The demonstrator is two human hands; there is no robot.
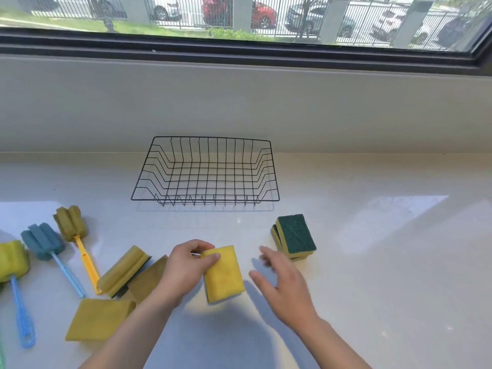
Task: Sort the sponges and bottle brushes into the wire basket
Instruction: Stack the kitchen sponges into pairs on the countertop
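My left hand (183,267) grips a yellow sponge (225,275) by its top left corner, just above the counter. My right hand (282,283) hovers open beside it, fingers spread and blurred, holding nothing. A stack of yellow sponges with green scouring tops (294,237) sits just beyond the right hand. The black wire basket (205,199) stands empty farther back. At the left lie more yellow sponges (122,270) (99,319) and three foam bottle brushes: olive head on a yellow handle (70,226), blue-grey head on a light blue handle (42,245), yellow head on a blue handle (12,261).
Everything rests on a glossy white counter (372,262) that runs to a grey wall under a window. A brownish sponge (147,279) lies partly under my left forearm. A green object shows at the lower left edge of the view (1,352).
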